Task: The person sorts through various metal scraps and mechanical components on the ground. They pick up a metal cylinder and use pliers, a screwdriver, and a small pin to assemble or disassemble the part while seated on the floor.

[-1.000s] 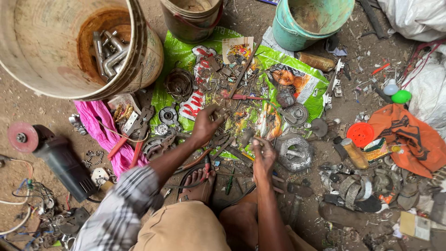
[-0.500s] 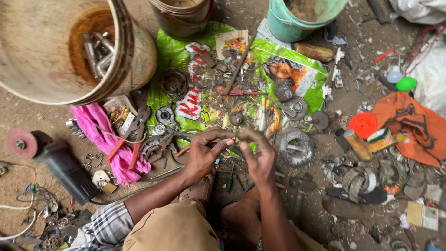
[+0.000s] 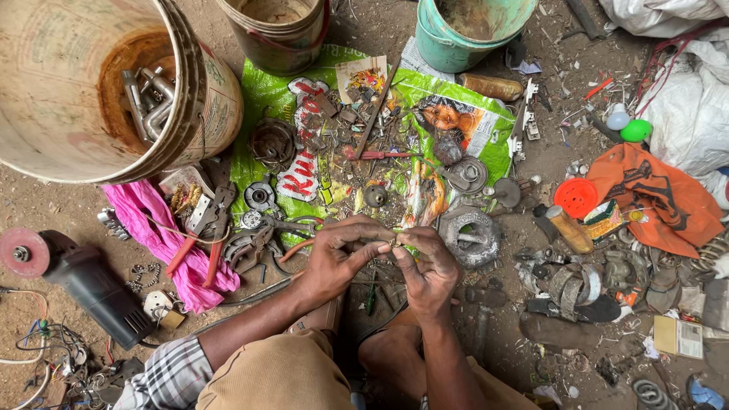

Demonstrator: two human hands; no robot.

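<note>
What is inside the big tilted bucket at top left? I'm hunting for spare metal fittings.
The big bucket holds a few grey metal pipe fittings lying against its rust-stained bottom. Its near wall hides the rest of the inside.

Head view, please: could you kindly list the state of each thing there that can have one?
Left hand: fingers pinched on the small metal part.
Right hand: fingers pinched on the same part.
Big bucket: tipped, metal fittings inside.
Green bucket: upright, open.
Pliers: lying on the pink cloth.
Angle grinder: lying on the ground.
</note>
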